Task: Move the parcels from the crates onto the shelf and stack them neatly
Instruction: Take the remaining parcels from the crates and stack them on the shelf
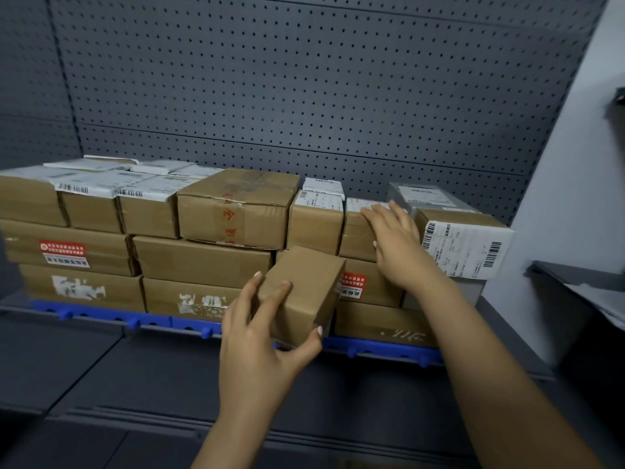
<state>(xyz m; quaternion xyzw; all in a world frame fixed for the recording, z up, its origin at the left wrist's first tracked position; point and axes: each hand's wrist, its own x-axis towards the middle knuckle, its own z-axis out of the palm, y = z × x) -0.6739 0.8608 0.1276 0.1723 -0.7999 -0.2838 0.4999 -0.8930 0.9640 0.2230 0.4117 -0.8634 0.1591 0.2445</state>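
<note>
view: head | 1 camera | faces forward, slightly down | near shelf

Bare forearms; pale-painted nails on left grip and right grip.

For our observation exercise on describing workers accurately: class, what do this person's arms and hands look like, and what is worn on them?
The left hand and right hand wear nothing: no gloves, rings, watch or bracelet shows. The forearms are uncovered too, with no sleeve in view. The fingernails are longish with a pale finish.
</note>
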